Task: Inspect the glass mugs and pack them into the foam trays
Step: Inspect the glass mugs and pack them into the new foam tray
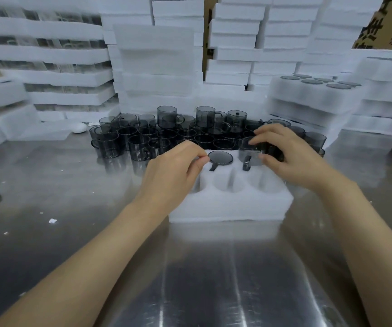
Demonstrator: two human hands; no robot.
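A white foam tray (232,206) with round pockets lies on the steel table in front of me. One smoky glass mug (221,158) sits sunk in a far pocket, its handle pointing toward me. My left hand (178,171) pinches that mug's left rim with thumb and forefinger. A second mug (251,153) stands partway into the pocket to its right, and my right hand (287,154) grips it from above and the side. Behind the tray stand several loose grey mugs (143,138), some stacked.
Tall stacks of white foam trays (157,64) fill the back and both sides. A filled tray (317,88) with mugs sits on a stack at the right. Cardboard boxes (383,24) stand at the far right. Foam crumbs (52,221) dot the steel table (202,274).
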